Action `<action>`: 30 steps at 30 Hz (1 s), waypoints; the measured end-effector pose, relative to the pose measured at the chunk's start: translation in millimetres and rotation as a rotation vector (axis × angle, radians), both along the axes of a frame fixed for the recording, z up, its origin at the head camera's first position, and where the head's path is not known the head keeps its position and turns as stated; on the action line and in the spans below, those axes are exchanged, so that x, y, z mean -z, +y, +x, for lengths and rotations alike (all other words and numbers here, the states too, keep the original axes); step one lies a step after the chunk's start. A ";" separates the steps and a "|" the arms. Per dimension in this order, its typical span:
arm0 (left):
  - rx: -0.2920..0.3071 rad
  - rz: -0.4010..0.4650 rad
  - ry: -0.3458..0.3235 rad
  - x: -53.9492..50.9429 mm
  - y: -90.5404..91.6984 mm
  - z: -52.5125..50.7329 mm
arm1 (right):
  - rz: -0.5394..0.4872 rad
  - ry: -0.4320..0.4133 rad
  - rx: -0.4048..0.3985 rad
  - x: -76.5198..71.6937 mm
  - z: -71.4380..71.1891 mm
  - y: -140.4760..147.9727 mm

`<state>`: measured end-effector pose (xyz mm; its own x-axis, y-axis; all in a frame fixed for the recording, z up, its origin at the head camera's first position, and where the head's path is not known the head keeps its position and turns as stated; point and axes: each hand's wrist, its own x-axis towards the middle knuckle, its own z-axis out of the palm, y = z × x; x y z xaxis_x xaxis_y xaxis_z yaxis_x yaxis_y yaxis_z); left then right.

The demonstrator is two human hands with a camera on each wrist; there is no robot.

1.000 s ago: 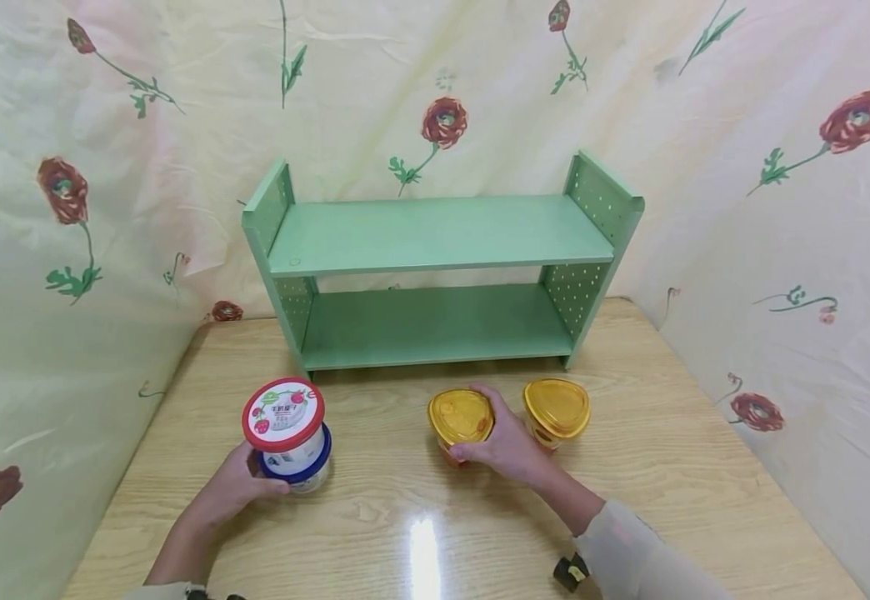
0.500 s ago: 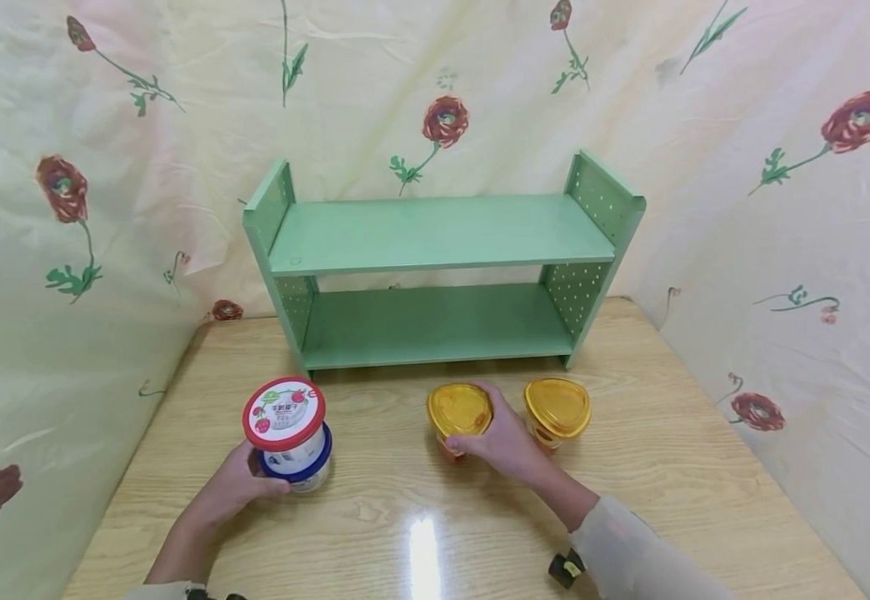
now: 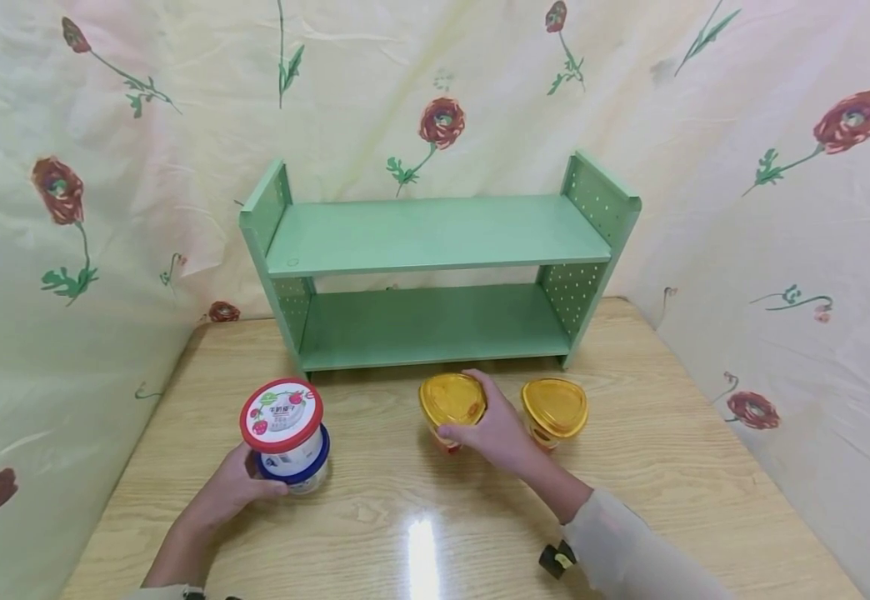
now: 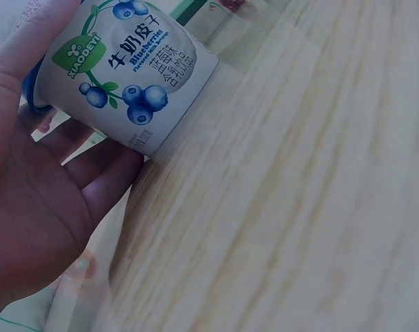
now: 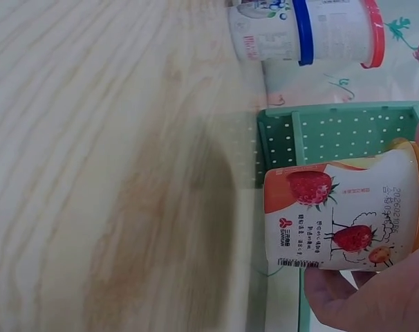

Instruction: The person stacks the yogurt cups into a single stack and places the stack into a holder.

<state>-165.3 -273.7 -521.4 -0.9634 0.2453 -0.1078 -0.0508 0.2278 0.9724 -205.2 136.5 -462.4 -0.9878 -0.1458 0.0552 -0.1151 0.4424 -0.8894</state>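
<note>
Two hands, two cups: blueberry at left, strawberry at right

The left hand (image 3: 234,490) curls thumb and fingers round the blue-lidded XIAODEYI blueberry milk cup (image 4: 126,76), which stands on the wood-grain table (image 3: 360,533). Stacked on its lid is a red-lidded cup (image 3: 282,425), its top printed with strawberries and Chinese characters.

Well apart from that, the right hand (image 3: 501,432) grips the yellow-lidded strawberry cup (image 5: 344,214) from the side, thumb near the front of the rounded-triangular lid. This cup is in front of the shelf's middle, its base raised clear of the tabletop; strawberries and a red SANYUAN logo show on its wall. A second yellow-lidded cup (image 3: 554,408) stands just beyond the right hand, on the far side from the held one.

Behind the cups is a green two-tier shelf (image 3: 438,233) with perforated end panels. Floral cloth (image 3: 142,275) hangs round the back and sides of the table. A pale sleeve (image 3: 622,542) covers the right forearm, with a small black device (image 3: 555,560) beside it
</note>
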 end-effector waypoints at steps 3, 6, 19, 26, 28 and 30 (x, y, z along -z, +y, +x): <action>0.001 -0.008 0.002 1.4 -0.3 -0.3 | -0.015 0.005 -0.011 -2.9 -0.5 -3.2; -0.001 -0.016 0.004 1.7 -0.4 0.2 | -0.034 0.007 -0.016 -6.7 -0.9 -8.1; 0.009 -0.026 0.014 -0.2 -0.7 2.0 | -0.065 0.002 -0.020 -23.7 -1.6 -24.7; 0.014 -0.005 0.028 1.4 -1.2 0.1 | -0.065 0.011 -0.014 -32.2 -2.5 -30.3; 0.015 -0.009 0.030 2.1 -1.0 -0.5 | -0.067 0.013 -0.010 -35.1 -3.1 -32.2; 0.013 -0.014 0.029 2.8 -0.6 -1.3 | -0.065 0.015 -0.006 -37.4 -4.4 -33.9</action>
